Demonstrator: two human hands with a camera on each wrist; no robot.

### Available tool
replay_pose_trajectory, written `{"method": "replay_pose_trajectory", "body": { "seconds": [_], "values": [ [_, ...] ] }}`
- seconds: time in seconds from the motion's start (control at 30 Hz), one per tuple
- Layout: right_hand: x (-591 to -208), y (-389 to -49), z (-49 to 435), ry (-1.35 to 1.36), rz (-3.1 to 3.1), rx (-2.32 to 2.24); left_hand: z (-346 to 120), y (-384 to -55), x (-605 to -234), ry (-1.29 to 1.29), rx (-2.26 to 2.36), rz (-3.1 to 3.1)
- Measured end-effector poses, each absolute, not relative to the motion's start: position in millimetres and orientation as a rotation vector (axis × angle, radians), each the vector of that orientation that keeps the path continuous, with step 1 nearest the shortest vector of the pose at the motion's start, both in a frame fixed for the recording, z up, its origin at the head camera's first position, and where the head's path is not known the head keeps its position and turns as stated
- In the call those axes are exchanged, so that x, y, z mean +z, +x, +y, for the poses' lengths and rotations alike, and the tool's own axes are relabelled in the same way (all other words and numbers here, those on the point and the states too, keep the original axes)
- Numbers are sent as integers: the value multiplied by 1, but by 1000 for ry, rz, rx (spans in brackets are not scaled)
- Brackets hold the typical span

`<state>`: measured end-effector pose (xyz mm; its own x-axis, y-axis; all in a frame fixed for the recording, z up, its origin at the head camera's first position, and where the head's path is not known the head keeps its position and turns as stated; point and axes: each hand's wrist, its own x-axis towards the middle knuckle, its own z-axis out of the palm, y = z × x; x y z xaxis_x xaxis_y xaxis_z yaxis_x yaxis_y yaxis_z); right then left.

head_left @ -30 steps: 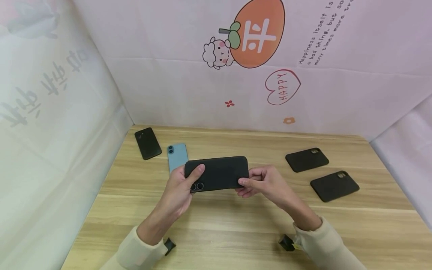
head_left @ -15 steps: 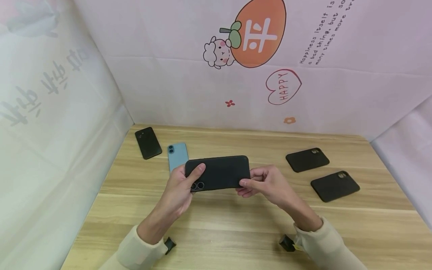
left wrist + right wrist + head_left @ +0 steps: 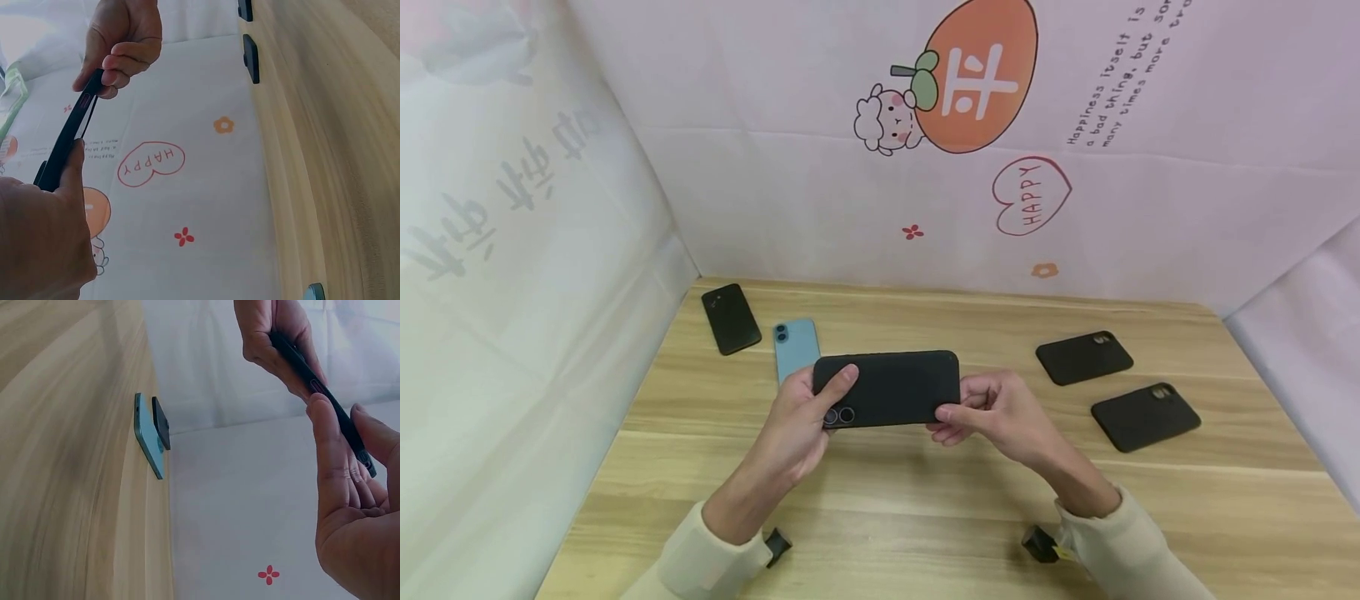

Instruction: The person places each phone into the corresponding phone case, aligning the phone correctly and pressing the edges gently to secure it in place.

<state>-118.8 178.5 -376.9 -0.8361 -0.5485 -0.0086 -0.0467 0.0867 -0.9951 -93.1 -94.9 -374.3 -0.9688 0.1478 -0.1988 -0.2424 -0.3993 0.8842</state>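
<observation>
White printed backdrop (image 3: 820,192) rises beyond both your hands. Wood-grain tabletop (image 3: 895,517) spreads beneath them; your forearms and cream sleeves run off the near edge of the head view.

Left hand (image 3: 801,417): grasping one end of the black phone (image 3: 898,387), thumb across its upper face, fingers behind. Right hand (image 3: 996,408): pinching the opposite end at its near corner, thumb on top. The phone hangs above the table between your two hands, broadside to you. Holding both ends probably keeps it steady and lets each end be worked separately. It looks cased.

Blue phone (image 3: 796,346): flat, just beyond your left hand, which hides its near end. Farther case (image 3: 1086,358) and nearer case (image 3: 1145,417): outward of your right hand, apart from each other; wood tone seems to show through their camera openings, so probably empty. Second black phone (image 3: 733,321): beyond and outward of your left hand. Phones one side, cases the other; likely sorted by kind.

Small: camera lenses (image 3: 847,415) beside your left thumb. Thin strip (image 3: 90,115) stands off the held phone's edge near your right fingers; cannot tell whether case rim or phone. Fingers under the phone mostly hidden from above.
</observation>
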Motion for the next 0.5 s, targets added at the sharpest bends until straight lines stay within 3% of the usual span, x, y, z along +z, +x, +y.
{"method": "replay_pose_trajectory", "body": {
  "seconds": [0.23,0.5],
  "values": [
    [-375,-120,180,-602,2117,-1681,-95,-92,-375,-95,2403,1628],
    [-367,-121,181,-573,2456,-1530,-99,-89,-380,115,2320,1644]
  ]
}}
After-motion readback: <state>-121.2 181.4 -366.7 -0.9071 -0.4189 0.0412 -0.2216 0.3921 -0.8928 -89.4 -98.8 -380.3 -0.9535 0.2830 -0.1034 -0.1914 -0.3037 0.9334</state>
